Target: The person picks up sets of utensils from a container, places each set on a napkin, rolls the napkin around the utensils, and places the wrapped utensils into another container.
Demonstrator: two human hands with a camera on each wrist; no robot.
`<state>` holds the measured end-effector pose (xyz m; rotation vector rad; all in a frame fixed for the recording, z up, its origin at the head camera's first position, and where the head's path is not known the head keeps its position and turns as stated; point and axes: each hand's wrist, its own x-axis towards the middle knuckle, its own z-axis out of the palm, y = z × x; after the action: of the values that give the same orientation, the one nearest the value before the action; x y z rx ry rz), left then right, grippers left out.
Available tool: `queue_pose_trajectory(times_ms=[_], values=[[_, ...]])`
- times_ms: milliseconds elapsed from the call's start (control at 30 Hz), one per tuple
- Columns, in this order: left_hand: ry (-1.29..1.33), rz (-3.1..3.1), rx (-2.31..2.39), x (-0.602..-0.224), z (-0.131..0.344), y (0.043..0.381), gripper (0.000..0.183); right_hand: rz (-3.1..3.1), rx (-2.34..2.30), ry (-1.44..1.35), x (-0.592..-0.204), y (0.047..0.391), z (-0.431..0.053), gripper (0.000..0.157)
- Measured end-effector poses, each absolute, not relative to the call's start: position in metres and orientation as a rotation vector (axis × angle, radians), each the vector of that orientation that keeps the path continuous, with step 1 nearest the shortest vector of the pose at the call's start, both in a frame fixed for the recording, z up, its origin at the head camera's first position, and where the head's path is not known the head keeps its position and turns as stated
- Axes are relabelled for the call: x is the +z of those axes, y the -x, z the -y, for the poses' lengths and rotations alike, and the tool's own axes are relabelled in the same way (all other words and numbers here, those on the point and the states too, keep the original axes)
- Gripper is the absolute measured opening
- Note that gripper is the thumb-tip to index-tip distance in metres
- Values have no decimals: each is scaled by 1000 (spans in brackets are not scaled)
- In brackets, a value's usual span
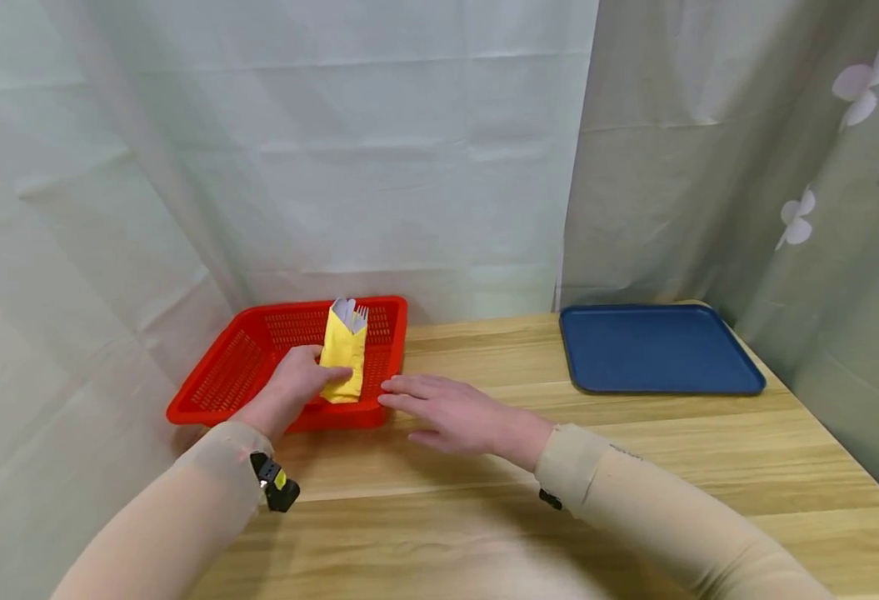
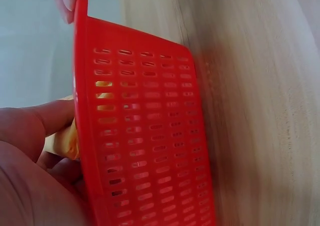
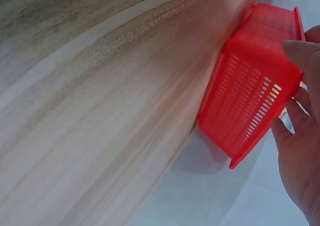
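Note:
A yellow napkin bundle (image 1: 347, 360) with a white fork, a knife and another utensil sticking out of its top leans in the red plastic basket (image 1: 402, 333). My left hand (image 1: 297, 382) reaches over the basket's near rim and grips the bundle, thumb across its front and fingers behind it. In the left wrist view, the yellow napkin (image 2: 65, 142) shows between the thumb and fingers, partly hidden by the basket wall. My right hand (image 1: 454, 412) has straight fingers, their tips right at the basket's near right corner.
A blue tray (image 1: 656, 350) lies at the back right of the wooden table (image 1: 499, 358). Pale curtains (image 1: 409, 150) hang behind the table and along its sides. The basket stands at the back left, close to the curtain.

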<state>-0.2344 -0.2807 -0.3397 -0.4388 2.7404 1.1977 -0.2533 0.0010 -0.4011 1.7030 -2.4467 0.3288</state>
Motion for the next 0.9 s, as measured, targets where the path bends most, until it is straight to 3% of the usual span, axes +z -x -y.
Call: queue_pose_trajectory(times_ms=[900], values=[[543,-2642,928,-349,283,260,60,2442,281,-1681,-400,246,9,74]])
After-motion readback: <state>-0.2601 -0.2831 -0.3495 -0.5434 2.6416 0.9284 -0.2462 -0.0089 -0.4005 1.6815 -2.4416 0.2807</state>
